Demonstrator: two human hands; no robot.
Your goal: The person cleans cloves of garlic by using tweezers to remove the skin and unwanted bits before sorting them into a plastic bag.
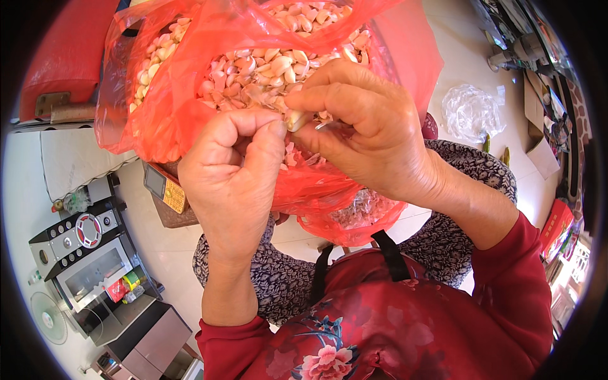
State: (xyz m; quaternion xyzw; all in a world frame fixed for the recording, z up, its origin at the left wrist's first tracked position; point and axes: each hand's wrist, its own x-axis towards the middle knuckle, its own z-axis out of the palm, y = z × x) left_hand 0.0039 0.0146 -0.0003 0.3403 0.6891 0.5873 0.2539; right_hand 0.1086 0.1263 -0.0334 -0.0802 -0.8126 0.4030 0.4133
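Observation:
Between the fingertips of my right hand (365,128) is a pale garlic clove (295,119). The thumb and forefinger of my left hand (232,175) meet at the clove's near end; its other fingers are curled in. Both hands are above a red plastic bag (223,28) full of garlic cloves (280,66), with loose papery skins (247,95) among them. More cloves (154,69), mostly pale, lie in the bag part on the left. Lower down, between the knees, a red bag (375,228) contains garlic skins.
A yellow mobile phone (173,195) lies on a brown surface (175,218) left of my left hand. A clear plastic bag (470,111) is on the tiled floor at the right. A red padded seat (61,52) stands at the upper left, a cabinet (152,332) at the lower left.

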